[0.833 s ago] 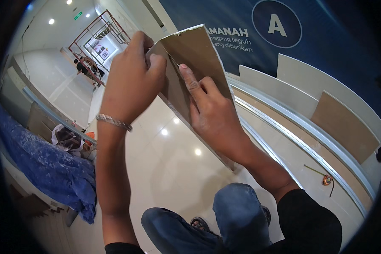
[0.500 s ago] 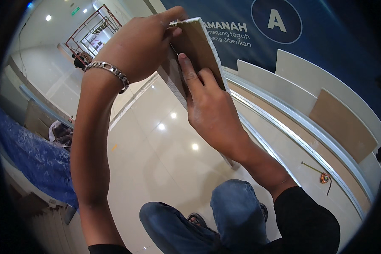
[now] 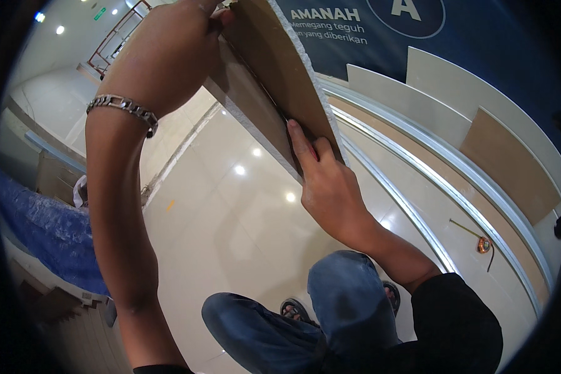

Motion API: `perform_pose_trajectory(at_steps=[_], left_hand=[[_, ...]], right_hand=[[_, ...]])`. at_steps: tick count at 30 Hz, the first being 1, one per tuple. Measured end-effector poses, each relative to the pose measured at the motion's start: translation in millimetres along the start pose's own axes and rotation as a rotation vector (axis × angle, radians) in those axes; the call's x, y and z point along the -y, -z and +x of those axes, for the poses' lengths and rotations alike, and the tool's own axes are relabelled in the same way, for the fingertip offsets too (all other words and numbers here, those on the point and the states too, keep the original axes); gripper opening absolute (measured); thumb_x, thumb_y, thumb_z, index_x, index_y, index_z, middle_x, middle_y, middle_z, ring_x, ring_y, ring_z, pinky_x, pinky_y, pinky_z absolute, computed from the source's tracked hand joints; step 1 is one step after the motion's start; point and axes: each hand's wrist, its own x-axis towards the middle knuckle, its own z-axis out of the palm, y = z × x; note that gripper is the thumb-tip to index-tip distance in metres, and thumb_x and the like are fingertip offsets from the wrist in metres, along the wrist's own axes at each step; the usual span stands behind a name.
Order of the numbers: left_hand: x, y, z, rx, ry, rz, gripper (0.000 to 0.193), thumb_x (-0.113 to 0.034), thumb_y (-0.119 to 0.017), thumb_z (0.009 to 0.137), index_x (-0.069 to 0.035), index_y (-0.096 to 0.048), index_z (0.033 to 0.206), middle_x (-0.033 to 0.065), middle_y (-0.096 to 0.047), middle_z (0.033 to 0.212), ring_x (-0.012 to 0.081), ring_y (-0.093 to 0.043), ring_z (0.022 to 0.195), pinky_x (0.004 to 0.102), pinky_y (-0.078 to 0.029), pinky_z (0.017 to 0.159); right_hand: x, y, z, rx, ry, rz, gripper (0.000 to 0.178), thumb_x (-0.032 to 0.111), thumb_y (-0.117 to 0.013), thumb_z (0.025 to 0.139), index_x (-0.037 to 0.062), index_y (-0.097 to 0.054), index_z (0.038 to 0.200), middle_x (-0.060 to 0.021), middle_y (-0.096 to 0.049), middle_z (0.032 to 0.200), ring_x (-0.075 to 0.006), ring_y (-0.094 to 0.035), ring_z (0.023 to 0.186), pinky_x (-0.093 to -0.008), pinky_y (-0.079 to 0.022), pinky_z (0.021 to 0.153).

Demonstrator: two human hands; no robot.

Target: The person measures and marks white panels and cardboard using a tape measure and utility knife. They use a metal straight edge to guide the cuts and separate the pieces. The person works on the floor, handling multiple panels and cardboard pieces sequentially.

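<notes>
A piece of plasterboard (image 3: 274, 56) with brown paper facing and a rough white cut edge stands in front of me, folded along a crease that runs from upper left to lower right. My left hand (image 3: 159, 59), with a chain bracelet at its wrist, grips the board's upper end; some of its fingers are out of frame. Lower down, my right hand (image 3: 335, 190) is closed in the fold, its index finger stretched along the crease. A red sliver shows beneath its fingers, but the thing it belongs to is hidden.
Metal channels (image 3: 430, 168) lie on the shiny tiled floor (image 3: 230, 218) to the right. Board sheets (image 3: 511, 168) lean against a dark blue wall panel (image 3: 480, 62). A tape measure (image 3: 483, 244) lies partly pulled out. Blue sheeting (image 3: 43, 224) is at left, scaffolding (image 3: 115, 47) beyond.
My right hand has slid down along the crease, toward me. The left hand and the board's upper end have shifted up and left in view, and the fold shows more of its length.
</notes>
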Motion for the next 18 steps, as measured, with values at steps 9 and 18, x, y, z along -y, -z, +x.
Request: perform_pose_trajectory(at_steps=[9,18], left_hand=[[37.7,-15.5,6.8,-0.039,-0.052,-0.256,0.033,-0.025,-0.052,0.115,-0.023,-0.06,0.146,0.0226,-0.076,0.103,0.0214,-0.069,0.056,0.0355,-0.057,0.044],[8.1,16.0,5.3,0.178,0.176,-0.27,0.038,-0.01,-0.055,0.106,-0.009,-0.061,0.143,0.0228,-0.077,0.101,0.0305,-0.076,0.076,0.0421,-0.062,0.066]], right_hand=[[-65.3,-4.1,-136.7,0.171,-0.471,0.008,0.061,0.009,-0.068,0.093,0.0033,-0.055,0.153,-0.0276,-0.068,0.114,-0.0509,-0.071,0.094,-0.0506,-0.059,0.092],[-29.2,25.4,25.2,-0.567,0.023,0.275,0.059,0.039,-0.1,0.078,0.0027,-0.065,0.109,-0.0067,-0.062,0.085,-0.0168,-0.058,0.075,-0.034,-0.052,0.07]])
